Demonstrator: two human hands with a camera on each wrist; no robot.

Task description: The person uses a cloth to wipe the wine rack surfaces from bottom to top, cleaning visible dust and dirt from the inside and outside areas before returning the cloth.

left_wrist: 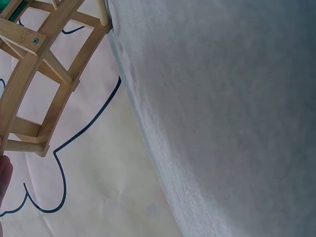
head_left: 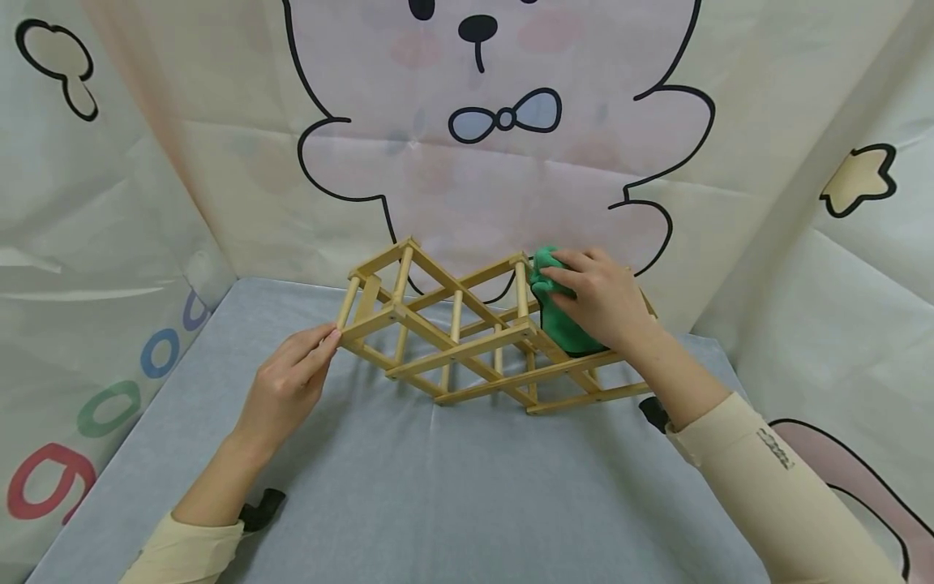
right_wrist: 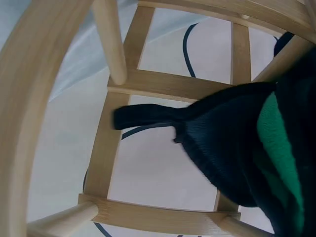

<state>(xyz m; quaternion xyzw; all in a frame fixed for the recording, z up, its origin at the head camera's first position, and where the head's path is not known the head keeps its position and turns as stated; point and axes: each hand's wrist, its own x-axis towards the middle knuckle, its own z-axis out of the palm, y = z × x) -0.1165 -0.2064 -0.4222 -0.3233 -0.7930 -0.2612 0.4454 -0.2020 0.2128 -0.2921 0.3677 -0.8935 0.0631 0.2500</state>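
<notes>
A wooden lattice rack [head_left: 456, 353] of slats and round dowels stands stretched out across the table, its crossed slats forming diamond shapes. My left hand [head_left: 288, 385] pinches the rack's left end between thumb and fingers; only a bit of a fingertip [left_wrist: 5, 173] enters the left wrist view. At the rack's right part, my right hand [head_left: 601, 296] grips a green cloth [head_left: 565, 328] with dark edging, bunched against the slats. In the right wrist view the cloth's dark side and hanging loop [right_wrist: 143, 116] show among the slats. Part of the rack's right end is hidden behind the right hand and forearm.
A pale blue-grey cloth covers the table [head_left: 438, 503]. Behind it hangs a printed backdrop [head_left: 503, 178] with a cartoon animal, close to the rack's back. Side curtains [head_left: 95, 243] flank the table left and right. Dark straps [head_left: 263, 509] show near the wrists.
</notes>
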